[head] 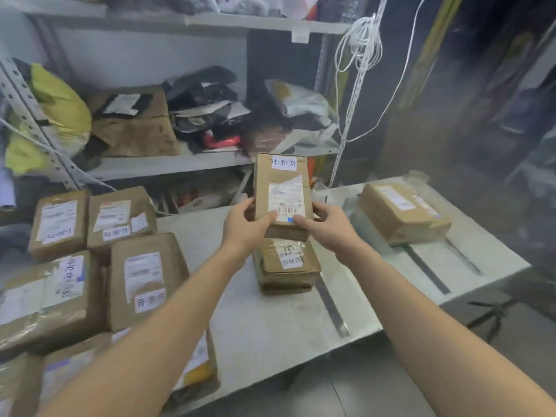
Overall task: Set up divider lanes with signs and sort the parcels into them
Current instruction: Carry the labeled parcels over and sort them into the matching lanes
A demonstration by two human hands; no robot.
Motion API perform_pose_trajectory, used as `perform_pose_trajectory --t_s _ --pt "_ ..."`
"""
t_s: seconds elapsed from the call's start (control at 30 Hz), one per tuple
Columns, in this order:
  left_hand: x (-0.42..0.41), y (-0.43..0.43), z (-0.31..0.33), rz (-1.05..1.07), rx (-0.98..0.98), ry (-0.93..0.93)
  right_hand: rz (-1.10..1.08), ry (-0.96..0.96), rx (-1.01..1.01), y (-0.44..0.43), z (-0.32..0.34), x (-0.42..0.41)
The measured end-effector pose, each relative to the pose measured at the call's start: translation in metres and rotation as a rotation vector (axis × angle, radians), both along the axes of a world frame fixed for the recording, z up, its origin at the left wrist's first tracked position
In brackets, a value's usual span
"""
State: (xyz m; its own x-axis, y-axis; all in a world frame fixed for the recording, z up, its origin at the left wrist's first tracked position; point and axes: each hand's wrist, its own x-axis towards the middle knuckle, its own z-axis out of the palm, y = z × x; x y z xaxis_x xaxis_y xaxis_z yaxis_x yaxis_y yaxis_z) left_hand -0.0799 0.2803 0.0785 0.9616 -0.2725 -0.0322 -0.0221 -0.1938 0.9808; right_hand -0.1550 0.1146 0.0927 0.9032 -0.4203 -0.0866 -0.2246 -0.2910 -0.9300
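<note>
The left hand [249,225] and right hand [326,224] hold one brown parcel [281,188] between them, lifted clear of the counter [270,332] and tipped up so its labelled face shows. Left fingers [247,207] curl round its left edge with the thumb flat on the label. The right fingers wrap the right edge, thumb pressing the lower corner. The parcel hangs just above a short stack [285,266] near the middle of the counter.

A dark strip [332,308] starts just beside the stack's right side and runs to the near edge. Two more strips [427,272] lie further right, near a second pile [401,210] at the far right corner. A crowded group of parcels [144,278] fills the left end, some touching each other. Bare counter lies between that group and the stack, and from the stack forward to the near edge, which slants across the view. The lanes between the strips are bare too.

A shelf [168,164] with bags and wrapped bundles stands close behind the counter, and a white cord [361,49] hangs from its upright.

The top of the stack is partly hidden by the held parcel and both hands. The left forearm covers the nearest parcels of the left group, and the frame cuts others off. Handwritten tags (seen upside down) are too small to read surely. The right side is hazy, with a dark tripod [490,314] low beyond the counter edge.
</note>
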Motion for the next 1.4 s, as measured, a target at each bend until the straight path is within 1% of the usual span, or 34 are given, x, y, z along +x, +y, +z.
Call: perform_pose_trajectory --t_s 0.13,0.27,0.4,0.5,0.63,0.83,1.0,1.17,1.3,1.4 --pt "-0.051 -0.08 -0.001 -0.062 0.081 -0.015 -0.008 0.033 -0.011 -0.083 0.004 -0.049" --pt "-0.08 -0.153 -0.011 -0.1 0.114 0.024 0.004 0.079 0.002 -0.16 -0.008 -0.075" --pt "-0.088 -0.199 -0.028 -0.103 0.157 0.079 0.031 0.171 -0.002 -0.202 -0.015 -0.08" --pt "-0.074 -0.224 -0.048 -0.064 0.239 0.107 0.063 0.225 -0.013 -0.227 -0.028 -0.063" --pt "-0.045 -0.248 -0.071 -0.048 0.213 0.192 0.101 0.287 -0.041 -0.247 -0.053 -0.027" --pt "0.003 -0.275 -0.115 0.007 0.264 0.365 0.142 0.392 -0.074 -0.264 -0.093 0.025" --pt "0.03 -0.299 -0.142 0.062 0.275 0.448 0.145 0.437 -0.055 -0.277 -0.118 0.056" --pt "0.042 -0.322 -0.162 0.133 0.298 0.556 0.113 0.534 -0.026 -0.281 -0.141 0.075" --pt "0.045 -0.33 -0.173 0.175 0.3 0.602 0.117 0.605 -0.058 -0.288 -0.156 0.083" --pt "0.043 -0.33 -0.182 0.173 0.319 0.568 0.143 0.628 -0.105 -0.289 -0.159 0.082"
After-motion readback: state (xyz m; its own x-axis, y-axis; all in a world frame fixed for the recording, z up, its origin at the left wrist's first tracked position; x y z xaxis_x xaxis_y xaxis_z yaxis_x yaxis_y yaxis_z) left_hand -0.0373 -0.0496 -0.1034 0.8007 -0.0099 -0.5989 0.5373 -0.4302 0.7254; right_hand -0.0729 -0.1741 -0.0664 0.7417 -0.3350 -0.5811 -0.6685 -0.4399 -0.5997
